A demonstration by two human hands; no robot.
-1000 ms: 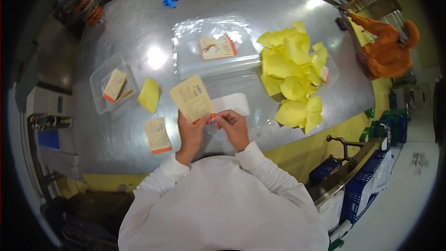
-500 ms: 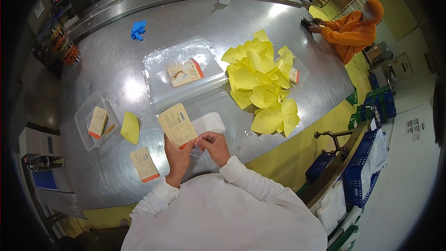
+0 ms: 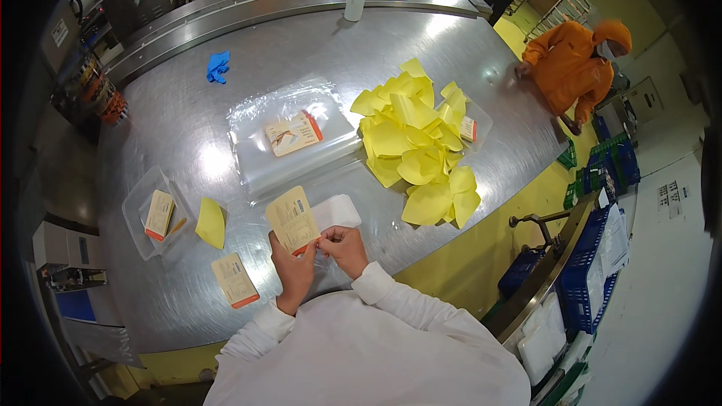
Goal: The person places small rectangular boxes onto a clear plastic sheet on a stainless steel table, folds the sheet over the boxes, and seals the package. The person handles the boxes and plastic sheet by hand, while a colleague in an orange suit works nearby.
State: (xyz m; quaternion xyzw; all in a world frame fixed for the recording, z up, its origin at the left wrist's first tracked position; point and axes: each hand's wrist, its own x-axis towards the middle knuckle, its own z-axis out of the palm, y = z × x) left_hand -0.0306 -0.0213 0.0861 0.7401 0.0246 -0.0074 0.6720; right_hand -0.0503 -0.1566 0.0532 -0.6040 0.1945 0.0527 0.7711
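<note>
One cream card [image 3: 292, 214], pinched by left hand [image 3: 292, 269]; right hand [image 3: 345, 252] pinching at its lower corner, grips unchanged. Co-worker [image 3: 569, 66] in orange: now turned aside, handwork apparently unaffected.

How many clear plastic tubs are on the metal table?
2: a left tub, holding beige cards; a right tub, partly hidden behind yellow sheets. Those could hide more.

Mid-frame, one held card [image 3: 292, 216] and two hands [image 3: 292, 269] [image 3: 346, 251] are being counted; elsewhere, two tubs [image 3: 138, 212] [image 3: 483, 122] and one bottle [image 3: 355, 3].
</note>
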